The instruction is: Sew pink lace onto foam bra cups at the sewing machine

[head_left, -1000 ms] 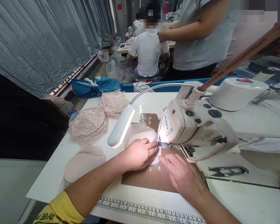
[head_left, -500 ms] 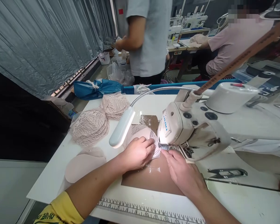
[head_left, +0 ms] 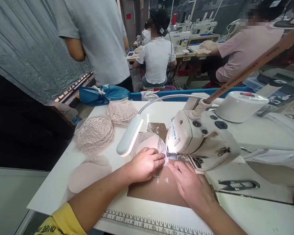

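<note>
A pale pink bra cup with lace (head_left: pixel 150 143) lies at the needle end of a white sewing machine (head_left: pixel 182 132). My left hand (head_left: pixel 145 164) is on the cup, its fingers close together and pressing the lace edge just left of the presser foot. My right hand (head_left: pixel 186 179) pinches the front end of that lace edge with thumb and forefinger, just in front of the foot. Both sets of fingertips almost meet there. The needle itself is hidden by the machine head. Beneath the work is a brown sheet (head_left: pixel 159 192) on the white table.
Stacked lace cups (head_left: pixel 95 133) and smooth pink cups (head_left: pixel 88 174) lie to the left. A lamp (head_left: pixel 130 135) hangs over the work. Thread snips (head_left: pixel 239 185) rest at right, and a ruler strip (head_left: pixel 147 222) runs along the front. Co-workers are beyond the table.
My right hand has shifted slightly left, with its fingertips now on the lace edge. My left fingers have moved slightly right. A standing person has moved left, revealing a seated person behind.
</note>
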The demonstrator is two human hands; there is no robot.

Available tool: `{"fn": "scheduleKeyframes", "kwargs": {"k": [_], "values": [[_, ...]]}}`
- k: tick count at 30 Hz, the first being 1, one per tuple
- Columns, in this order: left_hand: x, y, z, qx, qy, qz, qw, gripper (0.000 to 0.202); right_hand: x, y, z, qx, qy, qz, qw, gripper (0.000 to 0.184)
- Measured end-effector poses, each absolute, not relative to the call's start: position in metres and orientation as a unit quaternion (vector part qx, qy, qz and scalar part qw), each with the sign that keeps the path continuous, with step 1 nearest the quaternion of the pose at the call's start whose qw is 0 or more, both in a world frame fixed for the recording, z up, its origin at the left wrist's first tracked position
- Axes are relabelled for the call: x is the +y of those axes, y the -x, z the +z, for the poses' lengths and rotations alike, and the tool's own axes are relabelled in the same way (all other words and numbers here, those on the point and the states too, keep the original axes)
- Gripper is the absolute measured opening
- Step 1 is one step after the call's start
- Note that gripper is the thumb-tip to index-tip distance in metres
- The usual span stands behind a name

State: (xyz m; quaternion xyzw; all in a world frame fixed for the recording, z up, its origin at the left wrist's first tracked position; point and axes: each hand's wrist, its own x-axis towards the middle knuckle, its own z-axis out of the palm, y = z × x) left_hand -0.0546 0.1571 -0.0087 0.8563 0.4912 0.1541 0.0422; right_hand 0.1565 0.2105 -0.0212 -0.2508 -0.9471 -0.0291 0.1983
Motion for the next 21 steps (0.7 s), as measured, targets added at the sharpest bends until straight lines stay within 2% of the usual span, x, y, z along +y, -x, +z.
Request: {"fn": "scheduleKeyframes", "kwargs": {"k": [10,21], "values": [[0.167,0.057,-0.01,0.548,-0.818,0.175,0.021,0.031,0.214,-0.155,-0.029,-0.939,0.271,-0.086,0.192,0.044],[0.172,0.068,-0.017,0.603,-0.773,0.196,-0.017,0.034,0.217,-0.157,-0.028,-0.947,0.218,-0.021,0.236,0.035]]}}
